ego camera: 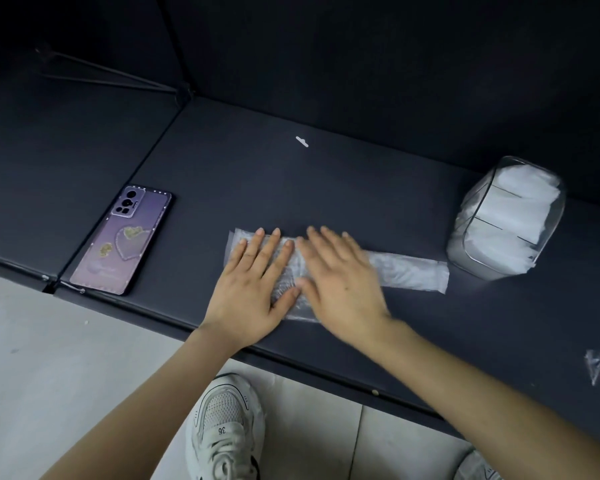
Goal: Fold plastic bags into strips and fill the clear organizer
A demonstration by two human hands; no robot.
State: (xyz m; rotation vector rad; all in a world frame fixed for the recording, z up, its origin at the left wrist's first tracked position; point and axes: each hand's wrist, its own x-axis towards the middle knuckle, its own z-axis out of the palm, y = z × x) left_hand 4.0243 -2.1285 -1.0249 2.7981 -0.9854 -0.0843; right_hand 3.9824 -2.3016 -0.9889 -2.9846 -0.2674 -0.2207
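A clear plastic bag [406, 271] lies flattened into a long strip across the dark table [257, 181], near its front edge. My left hand [253, 285] presses flat on the strip's left part, fingers straight and spread. Beside it, my right hand [340, 282] also lies flat on the strip's middle, fingers straight. The strip's right end sticks out past my right hand and almost reaches the clear organizer [506, 216]. The organizer stands at the right and is packed with folded white bags.
A purple phone [122, 240] lies face down at the table's left front corner. A small white scrap [302, 142] sits further back. A crumpled bit of clear plastic [596, 365] lies at the front right. My white sneaker [222, 427] shows below the table edge.
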